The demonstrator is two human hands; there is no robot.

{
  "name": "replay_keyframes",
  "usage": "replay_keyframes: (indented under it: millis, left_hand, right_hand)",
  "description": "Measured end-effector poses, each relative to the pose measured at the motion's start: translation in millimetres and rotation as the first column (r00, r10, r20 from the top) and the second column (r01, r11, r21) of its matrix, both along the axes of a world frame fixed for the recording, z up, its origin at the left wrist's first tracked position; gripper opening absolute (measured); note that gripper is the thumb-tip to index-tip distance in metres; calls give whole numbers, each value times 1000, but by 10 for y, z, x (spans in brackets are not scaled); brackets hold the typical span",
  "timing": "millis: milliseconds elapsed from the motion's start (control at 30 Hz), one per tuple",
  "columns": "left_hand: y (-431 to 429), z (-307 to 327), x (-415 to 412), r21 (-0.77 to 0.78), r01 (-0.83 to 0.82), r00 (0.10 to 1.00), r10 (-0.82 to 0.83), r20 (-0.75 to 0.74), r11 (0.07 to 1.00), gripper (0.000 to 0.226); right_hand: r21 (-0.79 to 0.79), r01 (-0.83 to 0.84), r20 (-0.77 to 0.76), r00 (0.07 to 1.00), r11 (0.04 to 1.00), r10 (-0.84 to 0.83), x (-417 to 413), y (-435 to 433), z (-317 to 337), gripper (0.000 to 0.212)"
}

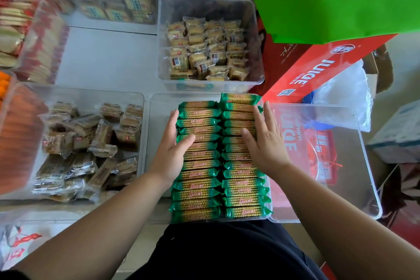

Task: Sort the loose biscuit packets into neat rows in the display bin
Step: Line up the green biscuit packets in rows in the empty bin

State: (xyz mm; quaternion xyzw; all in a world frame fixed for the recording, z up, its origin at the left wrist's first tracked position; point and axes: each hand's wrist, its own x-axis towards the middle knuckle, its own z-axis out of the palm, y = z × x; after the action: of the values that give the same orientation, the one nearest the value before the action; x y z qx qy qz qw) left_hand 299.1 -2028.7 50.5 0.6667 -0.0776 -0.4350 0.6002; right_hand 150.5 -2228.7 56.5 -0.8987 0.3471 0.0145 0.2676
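Lower centre of frame, green biscuit packets (pixel 218 157) sit in two rows in clear display bin (pixel 159 107). Left hand (pixel 172 150) & right hand (pixel 264 143), both open flat, press row sides. Step: squaring up. Next: nudge skewed top-right packet (pixel 240 98) level.

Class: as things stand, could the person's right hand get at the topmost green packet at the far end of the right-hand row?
Probably yes: the right hand rests open on that row, and nothing covers the far packet.

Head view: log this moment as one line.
left hand flat on left row | right hand flat on right row | green biscuit packets in two rows
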Motion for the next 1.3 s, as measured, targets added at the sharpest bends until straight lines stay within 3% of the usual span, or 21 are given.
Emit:
replay_keyframes:
  millis: [133, 300, 433, 600, 733, 900, 1067, 1200, 1300]
  left_hand:
    - [33, 52, -80, 55, -80, 997, 80, 7, 995, 79]
    - [145, -16, -284, 109, -46, 998, 49, -24, 993, 74]
    - [-9, -15, -369, 136, -7, 996, -5, 85, 991, 72]
    - [-3, -30, -336, 137, -9, 995, -5, 96, 991, 69]
    - [15, 16, -187, 188, -60, 978, 20, 210, 980, 81]
    - [-165, 133, 102, 376, -26, 841, -183, 509, 926, 83]
    - [-353, 147, 301, 487, 144, 726, -426, 540, 862, 80]
    - [-446, 183, 361, 561, 58, 649, -458, 607, 826, 75]
    - [-518, 190, 429, 580, 27, 567, -491, 661, 814, 52]
  right_hand:
    - [181, 45, 74, 996, 982, -59, -54, 65, 10, 75]
    - [233, 19, 143, 988, 972, -54, -72, 61, -6, 81]
    - [212, -8, 131, 991, 977, -21, -86, 33, -45, 83]
    - [230, -9, 145, 989, 973, -25, -98, 7, -23, 83]
    - [150, -40, 123, 992, 988, 21, -92, -67, -7, 81]
    - [-27, -129, 32, 991, 991, 130, 187, -293, 118, 75]
    - [-59, -189, -103, 978, 980, 182, 466, -419, 172, 71]
    - [-133, -178, -46, 984, 975, 174, 410, -381, 149, 59]
    - [-168, -145, -21, 989, 975, 143, 377, -397, 122, 48]
